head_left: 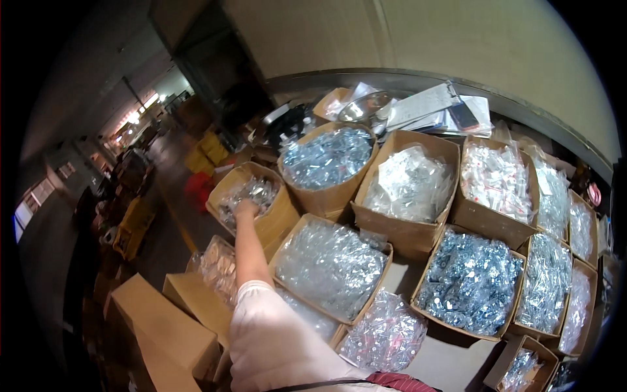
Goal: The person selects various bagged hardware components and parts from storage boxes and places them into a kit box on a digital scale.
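My left arm, in a pale short sleeve, stretches forward and to the left. My left hand [246, 209] reaches down into an open cardboard box [277, 219] at the left end of the back row. Small clear bags [260, 189] with greyish contents fill that box, and my fingers are sunk among them, so their grip is hidden. Just right of it stands a taller box of bluish clear packets [330, 157]. Nearer to me, below my forearm, is a wide box of clear plastic bags [330, 264]. My right hand is out of the picture.
More boxes hold white packets with red bits [496, 183], shiny blue packets [469, 281] and clear bags [411, 186]. Papers, a clipboard [424, 104], a phone [463, 116] and a metal bowl [366, 106] lie behind. Cardboard boxes [166, 323] stand at lower left.
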Available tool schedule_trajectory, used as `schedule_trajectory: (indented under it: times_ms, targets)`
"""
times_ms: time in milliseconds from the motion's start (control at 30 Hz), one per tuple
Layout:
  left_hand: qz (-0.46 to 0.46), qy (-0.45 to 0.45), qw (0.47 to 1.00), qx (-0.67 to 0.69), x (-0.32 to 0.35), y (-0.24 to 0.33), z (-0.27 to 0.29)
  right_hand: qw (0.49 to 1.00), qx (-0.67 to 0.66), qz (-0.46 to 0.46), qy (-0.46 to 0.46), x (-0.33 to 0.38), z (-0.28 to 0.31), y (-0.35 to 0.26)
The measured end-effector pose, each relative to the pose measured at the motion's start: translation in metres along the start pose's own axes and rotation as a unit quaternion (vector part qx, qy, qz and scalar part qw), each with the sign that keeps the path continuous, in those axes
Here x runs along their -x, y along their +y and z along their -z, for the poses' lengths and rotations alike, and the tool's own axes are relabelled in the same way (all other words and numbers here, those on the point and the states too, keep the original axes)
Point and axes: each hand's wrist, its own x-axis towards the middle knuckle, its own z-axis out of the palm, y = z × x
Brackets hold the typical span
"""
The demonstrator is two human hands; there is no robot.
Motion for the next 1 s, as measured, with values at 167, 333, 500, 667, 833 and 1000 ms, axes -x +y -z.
schedule_trajectory:
  times_ms: [167,333,500,667,833,1000]
  targets:
    - [0.016,-0.007,1.000,0.015,0.007,0.040,0.016,0.993,-0.047,-0.087,0.059,0.016,-0.006,0.018]
    - [0.030,0.094,0.992,0.080,0.025,0.042,0.023,0.989,-0.086,-0.075,0.094,0.016,-0.008,0.024]
    - [-0.040,0.141,0.760,0.633,0.037,0.011,0.049,0.996,-0.030,0.018,0.084,0.001,-0.016,-0.002]
    - [-0.134,-0.210,0.556,0.793,0.152,0.109,0.115,0.995,-0.034,0.021,0.090,0.010,-0.005,0.017]
    - [-0.269,-0.408,0.475,0.732,0.262,0.184,0.124,0.994,-0.107,-0.030,0.015,0.024,-0.012,0.081]
    - [-0.202,-0.542,0.384,0.719,0.382,0.254,0.109,0.993,-0.114,-0.021,0.022,0.016,-0.014,0.046]
